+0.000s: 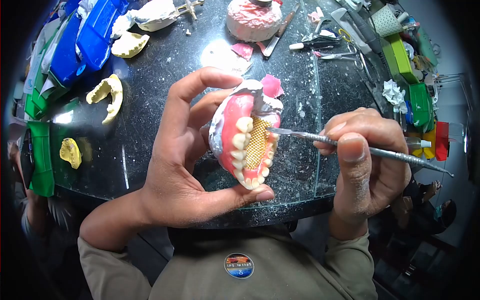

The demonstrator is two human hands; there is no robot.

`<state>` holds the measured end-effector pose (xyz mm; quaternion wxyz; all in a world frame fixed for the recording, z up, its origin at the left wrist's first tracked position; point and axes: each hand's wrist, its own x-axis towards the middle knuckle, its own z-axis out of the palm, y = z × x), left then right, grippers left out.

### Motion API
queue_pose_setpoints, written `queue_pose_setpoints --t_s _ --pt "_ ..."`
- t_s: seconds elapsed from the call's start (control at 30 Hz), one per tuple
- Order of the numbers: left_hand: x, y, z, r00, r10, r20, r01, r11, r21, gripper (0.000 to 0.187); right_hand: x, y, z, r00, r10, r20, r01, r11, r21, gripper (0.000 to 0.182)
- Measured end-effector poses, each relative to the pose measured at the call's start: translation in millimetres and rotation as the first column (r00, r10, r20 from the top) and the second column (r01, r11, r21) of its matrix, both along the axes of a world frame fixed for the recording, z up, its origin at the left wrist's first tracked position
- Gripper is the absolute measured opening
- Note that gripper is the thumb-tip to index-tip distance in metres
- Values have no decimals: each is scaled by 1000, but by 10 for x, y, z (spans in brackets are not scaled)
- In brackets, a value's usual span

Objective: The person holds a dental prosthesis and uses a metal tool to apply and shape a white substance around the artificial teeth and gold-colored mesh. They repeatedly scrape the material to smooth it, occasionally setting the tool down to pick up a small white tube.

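Note:
A dental model (pixel 235 140) with pink wax, a row of cream teeth and a gold mesh (pixel 257 142) in its middle is gripped by my left hand (pixel 185 160). The thumb presses near the front teeth and the fingers curl round the back. My right hand (pixel 367 160) pinches a thin metal carving tool (pixel 320 137) like a pen. Its flat tip lies at the right edge of the mesh, by the inner side of the right teeth. A bright pink wax piece (pixel 272 86) sticks up at the model's top edge.
Yellow plaster pieces (pixel 107 97) lie at the left on the dark table (pixel 165 60). A round pink-and-white plaster block (pixel 254 22), a knife (pixel 282 30) and scissors (pixel 342 55) are at the back. Blue bins (pixel 95 40) stand back left, green boxes (pixel 421 105) at the right.

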<state>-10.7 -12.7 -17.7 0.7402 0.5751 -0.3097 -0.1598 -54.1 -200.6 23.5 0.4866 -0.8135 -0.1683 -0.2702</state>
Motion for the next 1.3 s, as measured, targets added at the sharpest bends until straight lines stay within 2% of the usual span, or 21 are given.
queue_pose_setpoints --t_s 0.23,0.97,1.27,1.3 --pt "-3 1 -7 1000 -13 -15 13 1000 -2 104 20 -31 -33 999 43 14 -42 999 -28 20" --pt "1 6 4 1000 -8 19 8 1000 8 104 10 -12 -22 999 20 25 -20 1000 -24 22" --pt "3 6 -25 1000 9 28 -9 1000 -17 102 -138 -226 80 985 -150 89 141 985 104 24" --pt "9 10 -16 1000 9 29 -9 1000 -5 101 -167 -287 69 970 -199 140 189 979 80 23"
